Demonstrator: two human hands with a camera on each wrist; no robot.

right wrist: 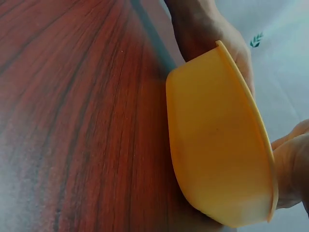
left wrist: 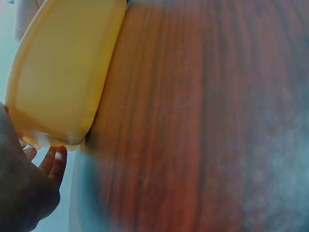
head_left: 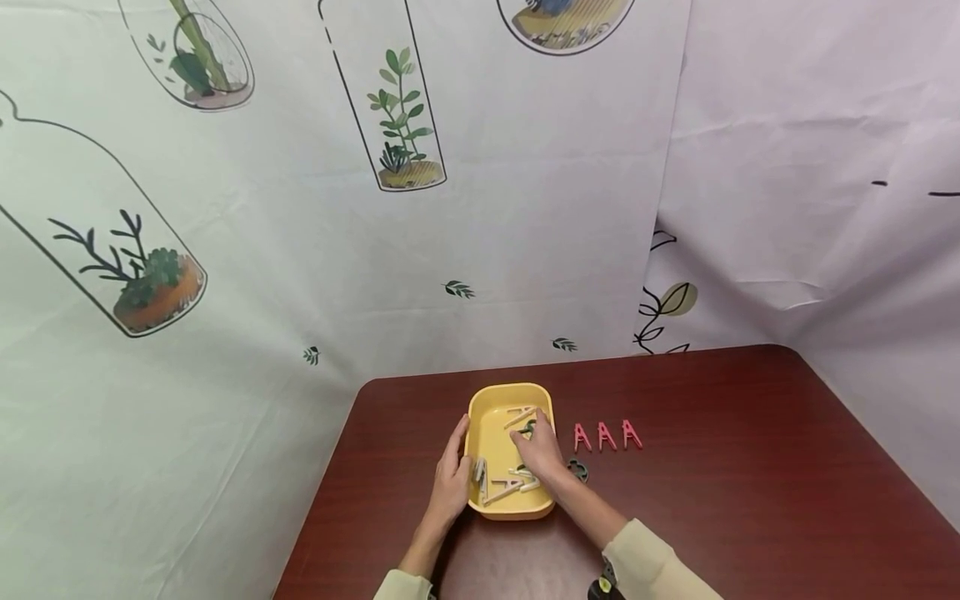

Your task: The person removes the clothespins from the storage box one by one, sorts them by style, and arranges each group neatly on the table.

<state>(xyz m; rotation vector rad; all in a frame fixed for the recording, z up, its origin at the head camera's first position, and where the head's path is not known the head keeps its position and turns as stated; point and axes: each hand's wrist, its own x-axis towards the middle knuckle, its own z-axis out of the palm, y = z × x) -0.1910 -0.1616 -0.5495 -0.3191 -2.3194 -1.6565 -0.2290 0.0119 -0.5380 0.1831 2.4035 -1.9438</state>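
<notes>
A yellow plastic tray (head_left: 473,492) with rounded corners stands on the table. Along its left side my left hand (head_left: 450,479) holds the wall, thumb at the rim and fingers outside; the left wrist view shows fingertips (left wrist: 59,157) at the tray's outer wall. My right hand (head_left: 542,450) reaches over the right rim into the tray. Between its thumb and fingers shows a dark green clip (head_left: 528,428); whether they pinch it is unclear. A pale clothespin (head_left: 519,417) lies just beyond. Several white and beige clothespins (head_left: 504,492) lie at the tray's near end.
Three pink clothespins (head_left: 606,437) stand in a row on the dark red-brown table (head_left: 720,467), right of the tray. A dark green round clip (head_left: 577,469) lies beside my right wrist. Behind the table hangs a white cloth (head_left: 540,250) printed with plants and jars.
</notes>
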